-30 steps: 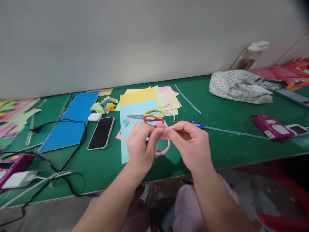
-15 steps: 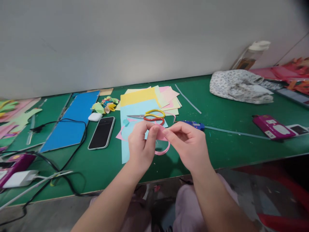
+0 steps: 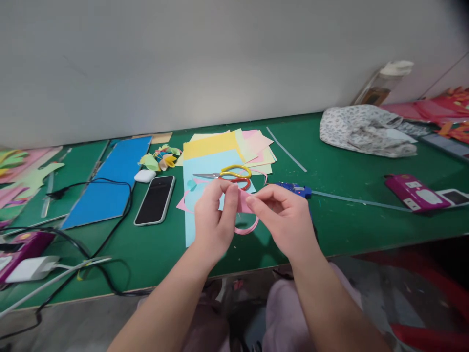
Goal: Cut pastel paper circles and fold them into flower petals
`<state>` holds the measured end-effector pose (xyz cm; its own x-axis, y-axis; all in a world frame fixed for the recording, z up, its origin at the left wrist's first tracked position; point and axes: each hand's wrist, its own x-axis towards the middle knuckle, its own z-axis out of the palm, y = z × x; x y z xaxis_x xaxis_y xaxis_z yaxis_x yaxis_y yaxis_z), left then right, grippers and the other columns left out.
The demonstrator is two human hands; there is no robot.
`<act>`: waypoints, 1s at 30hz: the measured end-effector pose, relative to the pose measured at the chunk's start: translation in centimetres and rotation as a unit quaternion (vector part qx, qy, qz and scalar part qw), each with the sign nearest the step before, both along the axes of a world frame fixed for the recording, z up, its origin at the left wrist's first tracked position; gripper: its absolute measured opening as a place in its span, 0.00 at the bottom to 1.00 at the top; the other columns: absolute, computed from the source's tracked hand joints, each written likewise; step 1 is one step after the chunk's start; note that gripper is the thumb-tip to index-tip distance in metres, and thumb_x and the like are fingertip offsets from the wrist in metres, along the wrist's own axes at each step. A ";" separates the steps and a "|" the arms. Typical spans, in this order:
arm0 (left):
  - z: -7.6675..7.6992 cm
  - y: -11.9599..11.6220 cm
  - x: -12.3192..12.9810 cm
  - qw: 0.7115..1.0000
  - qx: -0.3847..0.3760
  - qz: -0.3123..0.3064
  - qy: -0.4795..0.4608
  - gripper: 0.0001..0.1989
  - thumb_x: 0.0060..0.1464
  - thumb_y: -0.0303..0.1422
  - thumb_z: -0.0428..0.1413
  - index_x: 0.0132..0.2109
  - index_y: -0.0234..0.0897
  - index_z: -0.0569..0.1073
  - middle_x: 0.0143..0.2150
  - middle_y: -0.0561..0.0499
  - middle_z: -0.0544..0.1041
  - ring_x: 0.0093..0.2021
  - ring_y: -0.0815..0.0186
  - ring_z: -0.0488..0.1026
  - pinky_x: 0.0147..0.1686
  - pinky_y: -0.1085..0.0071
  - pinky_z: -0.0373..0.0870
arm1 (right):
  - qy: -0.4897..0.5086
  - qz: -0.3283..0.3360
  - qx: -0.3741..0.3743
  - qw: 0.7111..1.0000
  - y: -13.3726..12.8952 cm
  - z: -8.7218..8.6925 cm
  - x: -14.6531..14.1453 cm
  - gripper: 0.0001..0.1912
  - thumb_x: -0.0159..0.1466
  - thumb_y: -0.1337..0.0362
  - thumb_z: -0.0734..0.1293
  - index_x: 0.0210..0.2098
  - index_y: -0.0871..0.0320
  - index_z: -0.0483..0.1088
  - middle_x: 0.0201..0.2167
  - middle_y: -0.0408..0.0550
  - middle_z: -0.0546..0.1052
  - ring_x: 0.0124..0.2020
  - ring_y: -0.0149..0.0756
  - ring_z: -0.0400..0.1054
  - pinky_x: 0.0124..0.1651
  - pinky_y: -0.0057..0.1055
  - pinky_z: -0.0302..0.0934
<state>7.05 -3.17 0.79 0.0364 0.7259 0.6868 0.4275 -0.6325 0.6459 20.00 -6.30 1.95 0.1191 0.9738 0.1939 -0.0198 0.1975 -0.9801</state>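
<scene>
Between both hands is a small piece of pink paper (image 3: pixel 244 202). My left hand (image 3: pixel 216 220) pinches its left end with thumb and forefinger. The right end is pinched by my right hand (image 3: pixel 284 217). Just beyond the fingers lie scissors (image 3: pixel 234 175) with yellow and red handles, resting on a light blue sheet (image 3: pixel 210 168). A curled pink paper strip (image 3: pixel 247 230) shows below the held piece. The blue glue gun (image 3: pixel 296 189) lies behind my right hand, partly hidden by it.
Left of the sheets are a phone (image 3: pixel 155 200), a white earbud case (image 3: pixel 145 176), small paper flowers (image 3: pixel 161 159) and a blue board (image 3: pixel 110 181). Black cables (image 3: pixel 126 210) cross the left side. A patterned cloth (image 3: pixel 361 132), a bottle (image 3: pixel 383 83) and a purple box (image 3: pixel 415 192) stand right.
More of the pink paper shows between my fingertips, and it looks flatter. Both hands stay in nearly the same place; the view has shifted very slightly.
</scene>
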 end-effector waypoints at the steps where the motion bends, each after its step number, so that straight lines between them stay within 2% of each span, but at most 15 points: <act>1: 0.1 0.0 0.0 1.000 -0.009 -0.006 -0.004 0.11 0.63 0.31 0.49 0.30 0.38 0.66 0.25 0.56 0.70 0.26 0.72 0.68 0.28 0.76 0.66 | 0.006 0.000 -0.004 1.000 0.0 0.0 0.0 0.06 0.58 0.64 0.69 0.25 0.56 0.71 0.20 0.39 0.72 0.22 0.28 0.67 0.23 0.24 0.65; 5: 0.3 0.1 0.0 0.999 -0.032 -0.011 -0.014 0.12 0.63 0.32 0.48 0.30 0.38 0.66 0.23 0.56 0.69 0.24 0.73 0.67 0.25 0.77 0.65 | 0.023 0.015 -0.014 1.000 0.1 -0.1 0.0 0.06 0.58 0.64 0.69 0.25 0.56 0.71 0.21 0.39 0.72 0.23 0.28 0.67 0.25 0.24 0.67; 10: 0.5 0.1 -0.3 0.999 -0.027 -0.024 0.040 0.09 0.61 0.30 0.51 0.30 0.38 0.67 0.23 0.55 0.70 0.23 0.72 0.66 0.22 0.77 0.62 | 0.006 0.040 -0.027 0.999 0.3 -0.3 0.5 0.04 0.57 0.62 0.70 0.27 0.55 0.74 0.25 0.41 0.75 0.27 0.31 0.70 0.29 0.29 0.70; 14: 0.4 0.3 -0.2 0.994 -0.063 -0.080 0.027 0.10 0.61 0.31 0.49 0.31 0.38 0.67 0.24 0.55 0.70 0.23 0.72 0.67 0.24 0.76 0.65 | -0.001 0.024 -0.017 1.000 0.5 -0.4 0.7 0.04 0.57 0.64 0.70 0.27 0.56 0.74 0.26 0.41 0.77 0.27 0.31 0.71 0.33 0.29 0.69; 18: 0.3 0.6 0.0 0.987 -0.096 -0.132 -0.008 0.07 0.61 0.31 0.51 0.33 0.39 0.68 0.29 0.54 0.74 0.29 0.72 0.71 0.29 0.77 0.69 | 0.074 -0.016 -0.009 0.997 0.9 -0.6 0.4 0.05 0.56 0.64 0.71 0.25 0.56 0.73 0.22 0.40 0.77 0.25 0.31 0.73 0.31 0.28 0.69; 22: 0.3 0.7 -0.1 0.986 -0.104 -0.126 0.014 0.06 0.61 0.30 0.52 0.34 0.38 0.70 0.31 0.53 0.76 0.32 0.71 0.73 0.33 0.75 0.71 | 0.059 -0.040 -0.012 0.997 1.2 -0.9 0.3 0.05 0.55 0.65 0.71 0.24 0.56 0.72 0.23 0.40 0.78 0.25 0.31 0.73 0.30 0.27 0.69; 26: 0.4 0.8 -0.2 0.983 -0.115 -0.141 0.029 0.04 0.59 0.30 0.53 0.36 0.38 0.72 0.33 0.51 0.78 0.34 0.69 0.75 0.35 0.73 0.72 | 0.065 -0.058 0.018 0.996 1.4 -1.3 0.5 0.05 0.57 0.63 0.71 0.25 0.55 0.73 0.24 0.41 0.78 0.27 0.31 0.73 0.34 0.29 0.70; 30: 0.6 1.0 -0.4 0.988 -0.081 -0.113 0.068 0.04 0.58 0.29 0.54 0.35 0.38 0.73 0.32 0.52 0.78 0.33 0.69 0.74 0.34 0.73 0.71 | 0.034 -0.041 0.029 0.998 1.6 -1.7 1.0 0.04 0.60 0.62 0.70 0.29 0.55 0.74 0.28 0.42 0.79 0.30 0.32 0.74 0.38 0.31 0.70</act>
